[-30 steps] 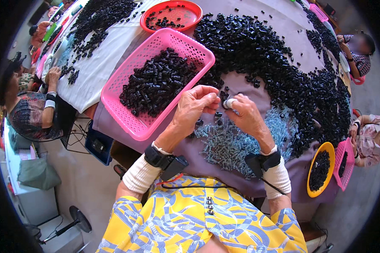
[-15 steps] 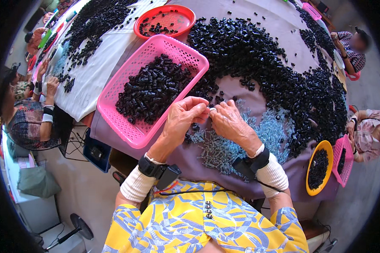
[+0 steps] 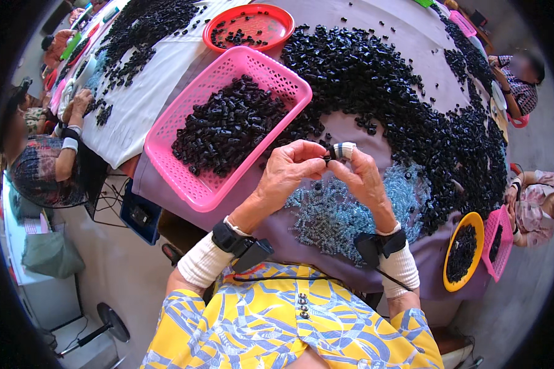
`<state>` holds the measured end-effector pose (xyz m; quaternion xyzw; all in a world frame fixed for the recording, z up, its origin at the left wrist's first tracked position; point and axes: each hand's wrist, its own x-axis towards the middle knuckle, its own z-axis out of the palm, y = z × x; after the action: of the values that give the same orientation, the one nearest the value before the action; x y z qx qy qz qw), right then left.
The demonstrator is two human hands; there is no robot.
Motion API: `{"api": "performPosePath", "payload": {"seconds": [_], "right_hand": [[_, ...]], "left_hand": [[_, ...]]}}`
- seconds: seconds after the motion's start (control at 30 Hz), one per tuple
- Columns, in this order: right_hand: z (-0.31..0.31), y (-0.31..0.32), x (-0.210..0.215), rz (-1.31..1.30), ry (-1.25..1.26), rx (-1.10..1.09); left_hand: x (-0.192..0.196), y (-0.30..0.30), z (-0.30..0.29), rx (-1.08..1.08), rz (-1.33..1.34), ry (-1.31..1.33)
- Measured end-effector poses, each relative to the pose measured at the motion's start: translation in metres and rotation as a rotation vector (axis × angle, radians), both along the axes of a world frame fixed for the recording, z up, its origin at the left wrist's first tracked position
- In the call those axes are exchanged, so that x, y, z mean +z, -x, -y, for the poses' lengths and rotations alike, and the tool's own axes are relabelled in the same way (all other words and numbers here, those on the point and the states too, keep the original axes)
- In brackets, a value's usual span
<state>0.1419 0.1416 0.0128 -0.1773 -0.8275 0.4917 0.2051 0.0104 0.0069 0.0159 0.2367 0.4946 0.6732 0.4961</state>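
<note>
My left hand pinches a small black plastic piece between thumb and fingertips. Opposite it, my right hand closes its thumb and index finger on the same piece, and a white striped finger cover wraps that index finger. The fingertips hide most of the piece. Below both hands lies a spread of small light-blue translucent pieces, too fine to make out singly. Just left of my left hand stands a pink perforated basket, holding a heap of black plastic pieces.
A large pile of black pieces curves across the cloth-covered table. Behind the basket sits a red tray. A yellow tray and another pink basket stand at the right edge. Other people sit at both sides.
Both hands have shifted slightly right. My right hand has turned, its fingers now pointing more upward, with the covered index finger raised and the black piece showing between the fingertips.
</note>
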Motion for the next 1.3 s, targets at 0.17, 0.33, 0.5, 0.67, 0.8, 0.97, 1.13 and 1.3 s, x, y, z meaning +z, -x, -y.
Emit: {"api": "performPosePath", "payload": {"seconds": [0.17,0.33,0.5,0.67,0.8,0.97,1.13,1.3], "right_hand": [[-0.002,0.005,0.008,-0.08,0.131,-0.022],[-0.028,0.007,0.016,-0.106,0.089,-0.094],[-0.055,-0.012,0.01,0.09,-0.35,-0.106],[-0.049,-0.018,-0.016,0.186,-0.587,-0.03],[-0.049,-0.01,-0.01,0.226,-0.68,-0.056],[-0.041,0.008,-0.01,0.172,-0.75,0.051],[-0.041,0.023,-0.02,0.19,-0.893,0.113],[-0.045,0.026,-0.022,0.195,-0.92,0.159]], "left_hand": [[0.005,-0.004,-0.008,0.033,-0.033,-0.003],[0.016,-0.002,-0.019,0.117,0.045,-0.028],[0.018,0.009,-0.013,0.123,0.057,-0.067],[0.018,0.014,-0.001,0.148,-0.011,0.022],[0.021,0.021,0.006,0.154,-0.031,0.015],[0.023,0.028,0.015,0.172,-0.066,0.053],[0.024,0.026,0.016,0.133,-0.06,0.069],[0.021,0.025,0.015,0.103,-0.069,0.066]]}}
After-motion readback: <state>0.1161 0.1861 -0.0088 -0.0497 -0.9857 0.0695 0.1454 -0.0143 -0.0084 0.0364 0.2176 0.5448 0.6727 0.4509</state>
